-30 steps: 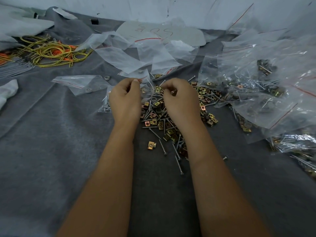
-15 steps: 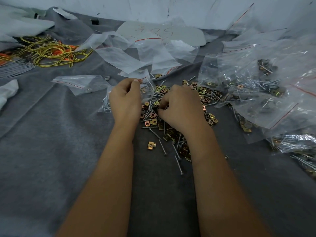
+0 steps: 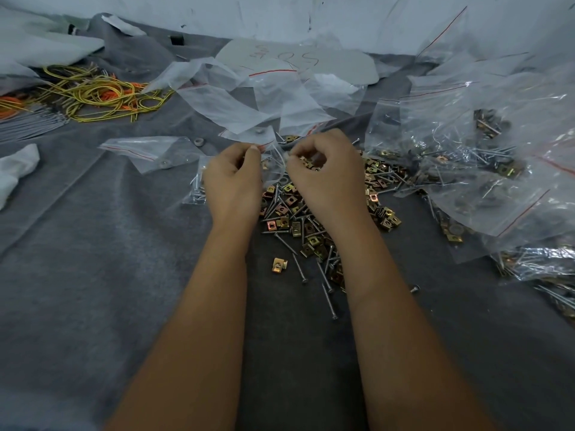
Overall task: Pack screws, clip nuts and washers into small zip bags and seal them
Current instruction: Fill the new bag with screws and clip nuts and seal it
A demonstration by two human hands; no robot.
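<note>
Head view: two hands, left hand (image 3: 231, 178) and right hand (image 3: 325, 175), fingers pinching one zip bag (image 3: 275, 164).

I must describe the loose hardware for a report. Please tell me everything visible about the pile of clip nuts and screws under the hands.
The pile of clip nuts and screws lies loose on the grey cloth: small brass-coloured square clips mixed with thin silver screws pointing every way. Both wrists partly cover it. One clip nut lies apart at its near edge.
</note>
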